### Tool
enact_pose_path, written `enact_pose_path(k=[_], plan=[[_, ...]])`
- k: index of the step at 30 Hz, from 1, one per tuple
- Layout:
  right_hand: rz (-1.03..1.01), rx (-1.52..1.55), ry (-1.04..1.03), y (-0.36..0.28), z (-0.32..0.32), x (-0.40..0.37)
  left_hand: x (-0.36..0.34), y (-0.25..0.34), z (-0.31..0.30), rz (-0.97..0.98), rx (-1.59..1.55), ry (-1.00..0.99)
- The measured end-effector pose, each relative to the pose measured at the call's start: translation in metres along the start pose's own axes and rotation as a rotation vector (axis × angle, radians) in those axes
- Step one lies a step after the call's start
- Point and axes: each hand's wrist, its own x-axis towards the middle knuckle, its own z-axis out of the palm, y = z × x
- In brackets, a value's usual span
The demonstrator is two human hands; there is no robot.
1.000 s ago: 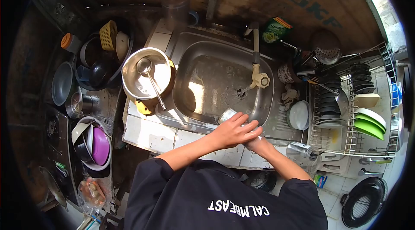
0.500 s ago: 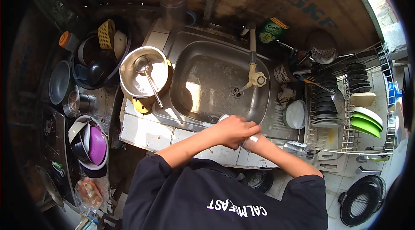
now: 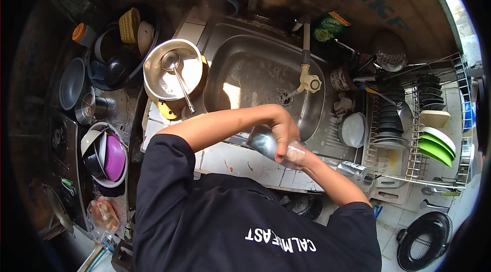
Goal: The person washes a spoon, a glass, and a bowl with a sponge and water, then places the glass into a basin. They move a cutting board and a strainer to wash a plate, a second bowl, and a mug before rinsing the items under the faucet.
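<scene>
My left hand is wrapped over a clear glass jar, which lies tilted above the sink's front edge. White, suds-like streaks show through the jar's far end. My right hand reaches into the jar's mouth from the right, with the glass around it near the wrist. Its fingers are hidden by the jar and my left hand. Behind them is the steel sink, with water running from the beige tap toward the drain.
A steel pot holding a ladle stands left of the sink. To the right are a white bowl, another glass jar and a dish rack with plates and bowls. Basins stand far left.
My left elbow has swung up and outward, and my left hand has turned so its fingers point down over the jar. More of the jar shows now. My right hand stays at its mouth.
</scene>
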Motion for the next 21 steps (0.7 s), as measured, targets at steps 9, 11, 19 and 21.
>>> enact_pose_path(k=[9,11,19,21], plan=[[-0.295,-0.545,0.137,-0.048,0.009,-0.029,-0.008,-0.019,0.016,0.222,-0.477,0.054],[-0.604,-0.740,0.027,-0.021,-0.011,-0.012,-0.005,-0.013,0.014,0.180,-0.514,0.053],[-0.007,1.012,0.243,0.022,0.019,-0.002,-0.015,0.053,0.050,-0.170,0.730,0.624],[-0.207,1.733,-0.171,0.018,0.008,-0.013,0.001,0.049,0.073,0.063,1.418,1.358]])
